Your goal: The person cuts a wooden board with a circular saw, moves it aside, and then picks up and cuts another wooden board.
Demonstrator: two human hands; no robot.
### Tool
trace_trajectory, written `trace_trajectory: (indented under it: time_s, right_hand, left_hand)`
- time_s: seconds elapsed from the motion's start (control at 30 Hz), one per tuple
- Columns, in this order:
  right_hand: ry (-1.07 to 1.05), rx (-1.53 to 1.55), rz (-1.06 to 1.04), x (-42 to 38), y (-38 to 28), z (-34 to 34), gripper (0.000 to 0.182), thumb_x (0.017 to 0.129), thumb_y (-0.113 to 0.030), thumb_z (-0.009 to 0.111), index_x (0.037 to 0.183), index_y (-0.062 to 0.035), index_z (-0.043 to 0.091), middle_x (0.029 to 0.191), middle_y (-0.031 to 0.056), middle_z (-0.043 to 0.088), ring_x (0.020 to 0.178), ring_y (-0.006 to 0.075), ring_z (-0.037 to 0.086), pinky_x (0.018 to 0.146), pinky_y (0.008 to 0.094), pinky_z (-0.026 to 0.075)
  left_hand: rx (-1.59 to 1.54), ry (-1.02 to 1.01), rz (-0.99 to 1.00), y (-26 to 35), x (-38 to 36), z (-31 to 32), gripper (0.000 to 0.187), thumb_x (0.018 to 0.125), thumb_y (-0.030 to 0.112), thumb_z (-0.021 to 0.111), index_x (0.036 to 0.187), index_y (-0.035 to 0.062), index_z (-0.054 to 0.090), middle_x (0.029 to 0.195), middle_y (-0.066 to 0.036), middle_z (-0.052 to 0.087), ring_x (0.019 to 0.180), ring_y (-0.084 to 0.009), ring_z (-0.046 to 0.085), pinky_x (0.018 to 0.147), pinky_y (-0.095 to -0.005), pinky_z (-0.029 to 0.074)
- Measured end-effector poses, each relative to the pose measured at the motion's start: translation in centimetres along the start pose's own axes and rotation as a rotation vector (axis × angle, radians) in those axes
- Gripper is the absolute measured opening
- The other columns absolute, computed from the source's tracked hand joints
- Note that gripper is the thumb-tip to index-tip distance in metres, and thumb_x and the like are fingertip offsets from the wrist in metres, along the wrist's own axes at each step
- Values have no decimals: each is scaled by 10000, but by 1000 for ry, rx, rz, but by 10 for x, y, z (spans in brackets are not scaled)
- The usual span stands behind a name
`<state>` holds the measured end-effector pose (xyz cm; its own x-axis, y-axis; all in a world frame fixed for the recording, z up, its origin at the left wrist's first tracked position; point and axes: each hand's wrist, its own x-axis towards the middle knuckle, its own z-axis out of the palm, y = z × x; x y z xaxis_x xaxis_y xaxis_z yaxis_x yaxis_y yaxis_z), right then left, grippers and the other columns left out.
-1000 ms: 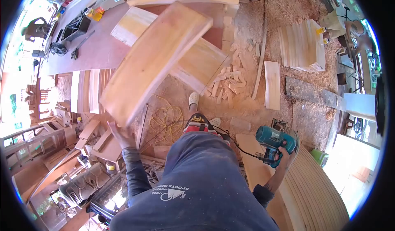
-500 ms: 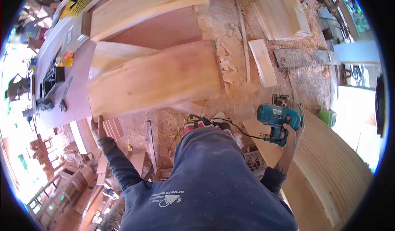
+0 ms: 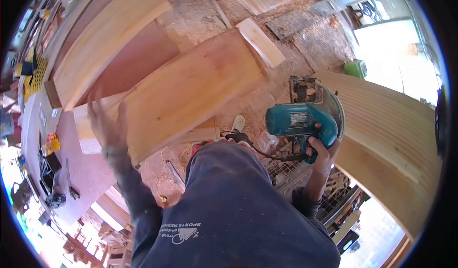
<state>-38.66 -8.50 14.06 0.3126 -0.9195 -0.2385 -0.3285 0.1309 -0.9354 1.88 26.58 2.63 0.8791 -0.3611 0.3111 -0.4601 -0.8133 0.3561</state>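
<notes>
My right hand (image 3: 322, 149) is wrapped around the handle of a teal circular saw (image 3: 292, 120), held up beside my right leg, with its cord hanging toward my feet. Blurred by motion, my left hand (image 3: 109, 123) has its fingers spread and overlaps the near-left end of a wide wooden board (image 3: 191, 91). That board lies at a slant in front of me, its left part over another pale plank (image 3: 87, 132). No tool shows in the left hand.
A long thick plank (image 3: 109, 39) rests on the worktable (image 3: 78, 172) at the left. A short pale board (image 3: 261, 42) lies beyond the wide board's right end. Stacked planks (image 3: 381, 120) stand at my right. Wood shavings cover the floor.
My left hand has let go of the wide board's near-left corner and moved up over it. The saw has come closer to me in my right hand, and the view has turned.
</notes>
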Motion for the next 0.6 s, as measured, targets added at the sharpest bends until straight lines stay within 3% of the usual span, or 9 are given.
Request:
trace_trajectory:
  time_s: [0.13, 0.27, 0.33, 0.43, 0.6]
  right_hand:
    - [-43, 2, -17, -37, -9, 13, 432, 796, 13, 757, 1225, 31, 704, 740, 35, 643, 553, 88, 533, 505, 251, 384]
    - [-177, -51, 5, -44, -3, 34, 429, 799, -7, 768, 1220, 42, 705, 768, 26, 651, 583, 79, 549, 530, 243, 388]
    - [-248, -75, 5, -40, 4, 45, 429, 802, -15, 769, 1221, 48, 704, 785, 22, 659, 598, 73, 558, 544, 239, 392]
    - [-343, -126, -55, -30, 14, 47, 421, 799, -19, 770, 1210, 51, 707, 804, 18, 671, 613, 70, 568, 554, 237, 400]
    - [-413, -99, -47, -20, 20, 45, 379, 821, 8, 750, 1195, 52, 711, 752, 10, 652, 599, 57, 546, 552, 236, 392]
  left_hand:
    - [-82, -100, 222, 92, 51, 137, 877, 938, 611, 716, 1589, 90, 442, 1537, -208, 546, 1461, -446, 453, 1215, -631, 302]
    - [-273, -302, 306, 195, 49, 154, 837, 959, 646, 665, 1539, 74, 474, 1455, -229, 580, 1391, -404, 517, 1201, -623, 297]
    - [-197, -378, 314, 204, 54, 147, 856, 965, 664, 647, 1556, 75, 456, 1437, -232, 579, 1388, -405, 515, 1191, -609, 303]
    - [-282, -294, 305, 192, 52, 156, 915, 921, 718, 662, 1540, 74, 464, 1405, -226, 580, 1377, -392, 506, 1167, -622, 307]
    - [-141, -235, 355, 195, 29, 154, 1203, 783, 913, 632, 1629, 102, 361, 1557, -295, 447, 1520, -456, 351, 1234, -697, 190]
